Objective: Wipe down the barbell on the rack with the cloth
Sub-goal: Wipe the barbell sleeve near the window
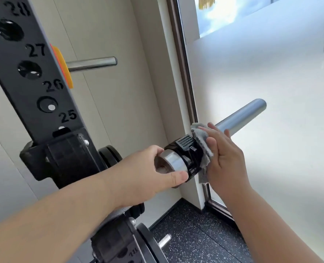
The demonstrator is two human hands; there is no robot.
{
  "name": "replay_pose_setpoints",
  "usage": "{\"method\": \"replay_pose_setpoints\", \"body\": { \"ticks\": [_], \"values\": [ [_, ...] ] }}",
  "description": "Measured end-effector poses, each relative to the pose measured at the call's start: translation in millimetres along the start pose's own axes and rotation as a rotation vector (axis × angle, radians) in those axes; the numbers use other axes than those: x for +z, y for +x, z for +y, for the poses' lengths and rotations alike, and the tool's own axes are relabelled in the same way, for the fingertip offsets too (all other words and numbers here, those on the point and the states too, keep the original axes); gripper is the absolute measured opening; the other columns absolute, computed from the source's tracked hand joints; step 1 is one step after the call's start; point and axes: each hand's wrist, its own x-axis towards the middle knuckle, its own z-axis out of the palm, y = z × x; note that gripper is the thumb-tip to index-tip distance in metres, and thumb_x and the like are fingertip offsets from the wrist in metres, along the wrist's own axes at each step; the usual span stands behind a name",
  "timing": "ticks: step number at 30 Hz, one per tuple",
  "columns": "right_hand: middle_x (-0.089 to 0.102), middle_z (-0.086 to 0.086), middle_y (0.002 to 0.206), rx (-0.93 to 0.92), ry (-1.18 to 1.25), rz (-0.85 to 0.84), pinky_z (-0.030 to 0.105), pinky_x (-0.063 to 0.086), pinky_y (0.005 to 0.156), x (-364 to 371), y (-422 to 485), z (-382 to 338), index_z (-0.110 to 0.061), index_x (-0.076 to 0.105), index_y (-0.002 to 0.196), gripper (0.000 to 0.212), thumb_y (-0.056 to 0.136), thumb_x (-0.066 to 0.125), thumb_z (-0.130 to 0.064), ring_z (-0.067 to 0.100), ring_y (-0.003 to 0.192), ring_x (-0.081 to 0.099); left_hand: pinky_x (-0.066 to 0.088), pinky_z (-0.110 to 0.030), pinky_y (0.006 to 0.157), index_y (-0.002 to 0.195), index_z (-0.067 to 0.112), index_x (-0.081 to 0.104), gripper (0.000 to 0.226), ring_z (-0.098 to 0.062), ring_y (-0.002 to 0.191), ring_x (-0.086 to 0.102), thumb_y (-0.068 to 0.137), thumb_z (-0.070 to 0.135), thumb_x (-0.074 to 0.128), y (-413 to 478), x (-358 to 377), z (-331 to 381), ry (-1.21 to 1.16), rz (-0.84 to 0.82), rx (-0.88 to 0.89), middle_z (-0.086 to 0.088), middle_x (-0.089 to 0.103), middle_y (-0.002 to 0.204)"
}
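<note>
Both bare forearms reach in from the lower edge, the left one crossing up from the lower left. The left hand (148, 173) grips the steel shoulder ring (169, 163) of the barbell (240, 118), with its fingers curled over the top of the ring and its thumb underneath. Just beyond its fingertips, touching the ring, a black clamp collar (187, 154) sits round the bar. On the far side of that collar the right hand (223, 154) stands edge-up with its wrist low. It holds the grey cloth (201, 141) against the sleeve, with its thumb on the fabric and its fingers reaching up and round the bar. The cloth bunches between this palm and the collar, and a corner hangs below. From the right hand's fingertips the bare sleeve runs up and away to the right to its free end. To the left of the left hand the bar rests in a black hook (62, 154) on the numbered rack upright (34, 73). Beyond both hands are a pale wall and a frosted window (271, 82). Speckled dark floor (195, 234) lies below.
</note>
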Motion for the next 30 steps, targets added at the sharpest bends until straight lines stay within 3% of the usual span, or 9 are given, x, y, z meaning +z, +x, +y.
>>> {"method": "replay_pose_setpoints", "body": {
  "ticks": [4,8,11,14,17,20,25,27,30],
  "values": [
    [0.061,-0.019,0.138,-0.044,-0.08,-0.049,0.049,0.019,0.127,-6,13,-6,-0.029,0.07,0.127,0.036,0.111,0.038,-0.027,0.008,0.147,0.04,0.056,-0.029,0.09,0.121,0.045,0.055,0.048,0.0,0.094,0.069,0.084,0.076,0.057,4,3,1,0.039,-0.004,-0.03,0.019,0.074,0.103],
    [0.054,-0.008,0.15,-0.125,0.056,-0.117,0.048,0.036,0.119,2,-5,-25,-0.016,0.06,0.143,0.044,0.11,0.033,-0.026,0.014,0.147,0.041,0.058,-0.044,0.094,0.116,0.048,0.056,0.052,-0.01,0.095,0.073,0.08,0.086,0.051,9,4,-1,-0.004,-0.037,-0.05,0.01,0.077,0.1],
    [0.057,-0.006,0.145,-0.199,-0.006,-0.149,0.045,0.04,0.116,-7,3,-7,-0.014,0.061,0.14,0.038,0.108,0.041,-0.015,0.015,0.141,0.048,0.058,-0.043,0.094,0.139,0.058,0.023,0.063,-0.017,0.093,0.074,0.085,0.08,0.048,9,6,4,0.05,-0.046,-0.065,0.0,0.077,0.095],
    [0.062,-0.005,0.139,-0.173,-0.114,-0.116,0.041,0.043,0.115,-20,23,30,-0.016,0.068,0.131,0.034,0.108,0.044,-0.01,0.015,0.136,0.053,0.058,-0.042,0.093,0.141,0.072,-0.006,0.074,-0.025,0.087,0.074,0.087,0.077,0.045,11,4,9,0.119,-0.083,-0.083,-0.005,0.076,0.088],
    [0.061,-0.013,0.137,-0.018,-0.122,0.002,0.037,0.037,0.12,-35,36,49,-0.022,0.072,0.125,0.034,0.106,0.047,-0.008,0.015,0.141,0.05,0.051,-0.032,0.095,0.139,0.068,0.024,0.066,-0.007,0.099,0.069,0.078,0.083,0.043,20,-2,15,0.146,-0.039,-0.042,0.014,0.074,0.108],
    [0.061,-0.015,0.142,-0.021,0.035,-0.11,0.046,0.029,0.124,-25,20,21,-0.026,0.07,0.13,0.035,0.109,0.043,-0.019,0.012,0.147,0.041,0.051,-0.024,0.085,0.12,0.062,0.047,0.039,0.005,0.088,0.066,0.086,0.079,0.042,30,4,24,0.121,0.103,0.062,0.025,0.071,0.099],
    [0.046,-0.016,0.155,-0.16,-0.039,-0.304,0.049,0.018,0.126,-21,7,6,-0.028,0.052,0.149,0.055,0.108,0.02,-0.046,0.012,0.155,0.025,0.053,-0.032,0.074,0.113,0.063,0.052,0.041,0.001,0.072,0.066,0.079,0.079,0.037,36,20,24,-0.053,0.186,0.128,0.024,0.073,0.093],
    [0.051,-0.017,0.149,-0.162,-0.152,-0.295,0.047,0.021,0.125,-26,24,27,-0.031,0.057,0.144,0.054,0.108,0.019,-0.043,0.01,0.151,0.03,0.054,-0.035,0.085,0.114,0.062,0.053,0.04,-0.001,0.086,0.069,0.079,0.078,0.042,36,18,23,-0.017,0.185,0.132,0.024,0.073,0.096],
    [0.061,-0.017,0.134,-0.022,-0.123,-0.181,0.045,0.029,0.12,-33,48,45,-0.029,0.069,0.129,0.048,0.11,0.025,-0.035,0.007,0.141,0.042,0.047,-0.018,0.085,0.119,0.067,0.046,0.038,0.012,0.098,0.06,0.081,0.071,0.053,35,19,27,0.09,0.21,0.122,0.04,0.063,0.105]
  ]
}}
